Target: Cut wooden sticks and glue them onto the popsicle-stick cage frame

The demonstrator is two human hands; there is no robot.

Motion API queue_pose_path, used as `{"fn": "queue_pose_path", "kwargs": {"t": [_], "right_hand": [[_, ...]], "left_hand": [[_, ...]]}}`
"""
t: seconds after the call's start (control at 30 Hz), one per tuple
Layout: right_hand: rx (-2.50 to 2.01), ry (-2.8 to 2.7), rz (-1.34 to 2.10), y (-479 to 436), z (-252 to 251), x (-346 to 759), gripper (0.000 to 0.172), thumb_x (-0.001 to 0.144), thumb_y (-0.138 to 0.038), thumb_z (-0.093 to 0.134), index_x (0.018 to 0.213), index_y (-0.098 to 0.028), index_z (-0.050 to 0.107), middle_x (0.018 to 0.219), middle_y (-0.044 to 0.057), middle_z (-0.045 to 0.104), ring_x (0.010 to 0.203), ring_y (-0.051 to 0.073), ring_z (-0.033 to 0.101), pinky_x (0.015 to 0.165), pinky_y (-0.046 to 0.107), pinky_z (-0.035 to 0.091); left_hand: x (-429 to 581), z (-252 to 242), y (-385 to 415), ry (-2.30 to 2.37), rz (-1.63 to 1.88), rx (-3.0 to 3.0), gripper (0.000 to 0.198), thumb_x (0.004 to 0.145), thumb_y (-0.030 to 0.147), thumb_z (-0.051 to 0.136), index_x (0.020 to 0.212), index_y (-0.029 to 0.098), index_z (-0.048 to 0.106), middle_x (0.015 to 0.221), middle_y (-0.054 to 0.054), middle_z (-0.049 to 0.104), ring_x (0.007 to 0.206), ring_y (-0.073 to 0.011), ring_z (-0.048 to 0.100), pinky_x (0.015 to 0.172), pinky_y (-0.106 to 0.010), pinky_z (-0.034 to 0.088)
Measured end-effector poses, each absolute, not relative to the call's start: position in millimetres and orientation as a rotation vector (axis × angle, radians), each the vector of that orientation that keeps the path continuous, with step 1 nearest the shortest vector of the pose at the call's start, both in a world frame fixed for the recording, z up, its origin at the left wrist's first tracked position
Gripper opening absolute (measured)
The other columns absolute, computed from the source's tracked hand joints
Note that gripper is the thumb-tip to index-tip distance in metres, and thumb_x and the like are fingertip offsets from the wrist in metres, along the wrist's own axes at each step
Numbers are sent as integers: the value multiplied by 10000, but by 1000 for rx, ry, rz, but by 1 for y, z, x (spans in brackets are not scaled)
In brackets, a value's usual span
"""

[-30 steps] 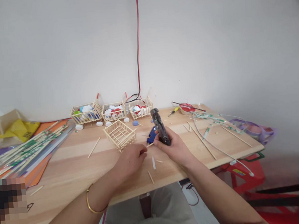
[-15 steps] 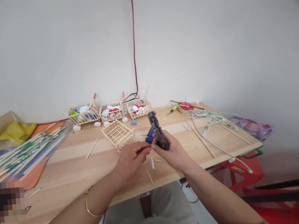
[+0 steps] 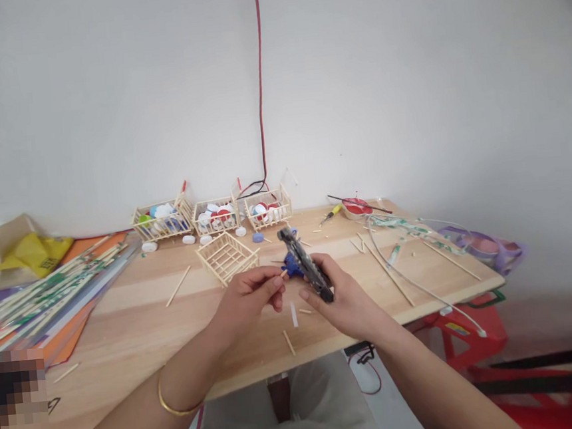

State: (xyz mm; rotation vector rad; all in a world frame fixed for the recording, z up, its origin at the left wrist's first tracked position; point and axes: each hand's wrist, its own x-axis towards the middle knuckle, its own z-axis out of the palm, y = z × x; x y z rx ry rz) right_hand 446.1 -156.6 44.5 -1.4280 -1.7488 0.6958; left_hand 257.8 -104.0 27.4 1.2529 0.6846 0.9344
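Note:
My left hand is closed in a pinch on a short wooden stick, whose end points toward the tool in the other hand. My right hand wraps round a pair of dark metal wire-stripping pliers, their head tilted up and to the left. Behind the pliers is a blue object, partly hidden, so I cannot tell its kind. Just beyond my left hand sits an open basket frame of thin wooden sticks. A white strip and a cut stick piece lie in front of my hands.
Along the wall stand three stick carts filled with coloured caps. Bundled sticks and a yellow bag lie at left. At right are a red bowl, a yellow-handled tool, a white cable and a red stool.
The pliers have come down and tilted further left. My hands have moved slightly apart, and the stick end now shows beyond my left fingertips.

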Motion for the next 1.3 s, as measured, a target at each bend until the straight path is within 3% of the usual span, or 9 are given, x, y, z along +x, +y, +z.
{"fn": "queue_pose_path", "kwargs": {"t": [0.3,0.6,1.3], "right_hand": [[-1474,-1852,623,-169,42,452,509,766,-219,636,1238,-222,449,1169,67,590,1051,204,572,918,335,448],[-1562,-1929,539,-168,49,448,451,758,-250,655,1181,-230,500,997,47,648,859,205,605,771,328,466],[-1582,-2034,435,-165,45,450,296,794,-326,628,1056,-211,555,928,59,652,857,226,608,729,311,433]], "left_hand": [[257,30,-105,633,1058,1281,256,763,382,709,865,147,711,591,18,572,530,-91,528,548,-236,491],[255,29,-104,658,1064,1401,245,788,383,672,729,145,678,603,10,573,550,-96,517,570,-234,489],[253,37,-108,681,1090,1663,155,853,253,573,778,159,670,643,4,581,580,-98,519,560,-206,487]]}}
